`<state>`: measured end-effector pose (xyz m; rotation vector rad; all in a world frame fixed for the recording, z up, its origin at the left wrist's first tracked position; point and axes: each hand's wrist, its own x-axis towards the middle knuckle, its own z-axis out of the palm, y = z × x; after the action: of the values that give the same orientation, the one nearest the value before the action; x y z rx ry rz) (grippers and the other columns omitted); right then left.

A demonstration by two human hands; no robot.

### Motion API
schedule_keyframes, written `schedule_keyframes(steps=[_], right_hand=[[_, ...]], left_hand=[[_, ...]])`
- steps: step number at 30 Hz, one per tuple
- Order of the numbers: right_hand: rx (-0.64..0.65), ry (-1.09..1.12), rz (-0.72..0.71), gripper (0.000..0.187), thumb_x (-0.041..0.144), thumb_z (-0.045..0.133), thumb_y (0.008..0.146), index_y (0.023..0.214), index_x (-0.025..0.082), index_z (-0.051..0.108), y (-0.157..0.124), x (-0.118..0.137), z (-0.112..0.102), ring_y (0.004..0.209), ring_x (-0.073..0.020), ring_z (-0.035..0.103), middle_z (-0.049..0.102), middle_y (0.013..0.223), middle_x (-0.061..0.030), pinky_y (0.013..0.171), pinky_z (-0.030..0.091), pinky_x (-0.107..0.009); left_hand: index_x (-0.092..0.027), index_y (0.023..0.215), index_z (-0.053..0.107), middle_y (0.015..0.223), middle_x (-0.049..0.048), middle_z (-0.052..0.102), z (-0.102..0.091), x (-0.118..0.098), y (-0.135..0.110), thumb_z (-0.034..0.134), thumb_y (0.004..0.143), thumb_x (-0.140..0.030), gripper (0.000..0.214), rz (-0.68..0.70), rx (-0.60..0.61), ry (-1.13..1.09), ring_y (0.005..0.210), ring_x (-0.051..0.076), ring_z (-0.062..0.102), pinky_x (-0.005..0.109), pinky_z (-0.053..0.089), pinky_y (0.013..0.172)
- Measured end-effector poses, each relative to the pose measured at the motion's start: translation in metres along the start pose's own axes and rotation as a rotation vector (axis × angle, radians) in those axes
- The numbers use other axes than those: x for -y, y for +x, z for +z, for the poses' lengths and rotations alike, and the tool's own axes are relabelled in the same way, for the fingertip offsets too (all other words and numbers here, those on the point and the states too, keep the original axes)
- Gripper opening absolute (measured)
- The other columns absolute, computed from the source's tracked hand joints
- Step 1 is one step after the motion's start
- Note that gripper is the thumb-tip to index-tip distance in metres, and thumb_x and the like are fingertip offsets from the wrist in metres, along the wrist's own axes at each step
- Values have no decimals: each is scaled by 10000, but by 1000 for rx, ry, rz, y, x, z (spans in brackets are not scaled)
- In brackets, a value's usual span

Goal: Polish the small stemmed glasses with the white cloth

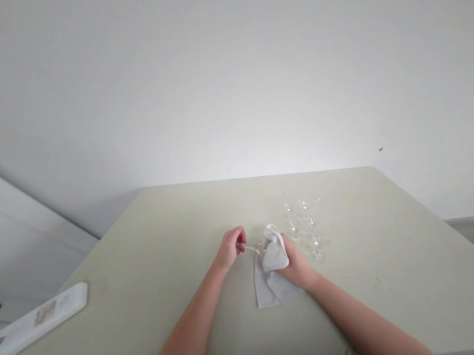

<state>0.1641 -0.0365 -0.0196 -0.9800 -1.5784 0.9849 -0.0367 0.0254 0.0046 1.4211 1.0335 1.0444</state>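
Note:
My left hand [230, 246] is closed around the base and stem of a clear stemmed glass [253, 248] held sideways over the pale table [155, 283]. My right hand [296, 266] grips a white cloth [271, 266] that is wrapped over the bowl of that glass; the cloth's loose end hangs down to the tabletop. The bowl is hidden inside the cloth.
A cluster of clear stemmed glasses [306, 226] stands just right of my hands. A white rectangular board [32, 325] lies at the table's left edge. A plain white wall runs behind the table, with grey floor at the right.

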Motion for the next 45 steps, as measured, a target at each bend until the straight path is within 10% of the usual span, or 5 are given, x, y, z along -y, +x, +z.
schedule_keyframes(steps=[7,15,24,32,45], right_hand=[[-40,150,379,325,468,555,841,1038,216,612,-2,-5,1,870,-229,626,668,941,-56,748,517,-344],[64,-229,-155,503,148,636,749,1237,236,557,-2,10,-2,1165,-248,504,498,1222,-104,1014,413,-389],[64,200,39,436,454,348,964,1323,276,520,0,11,0,1302,-253,422,506,1350,-72,1087,354,-437],[116,303,207,446,369,762,700,1093,232,601,2,13,1,896,-197,611,669,958,-24,830,487,-326],[170,36,125,24,189,580,719,741,188,587,3,17,2,680,-137,518,585,731,11,638,413,-265]], left_hand=[[-163,626,527,602,6,478,0,-3,-12,435,898,-506,447,436,7,115,513,99,392,260,305,520],[-172,525,449,503,-10,435,4,0,1,458,853,-410,405,69,-74,-70,466,91,379,219,251,441],[-176,514,408,460,-46,385,-3,0,11,514,735,-377,317,-261,-206,-433,351,46,255,192,123,358],[-175,508,437,466,-29,383,5,6,5,435,853,-496,471,-26,23,-201,409,74,295,228,181,402],[-175,534,441,499,-20,401,6,3,-1,401,905,-494,491,138,123,-66,475,96,353,249,246,477]])
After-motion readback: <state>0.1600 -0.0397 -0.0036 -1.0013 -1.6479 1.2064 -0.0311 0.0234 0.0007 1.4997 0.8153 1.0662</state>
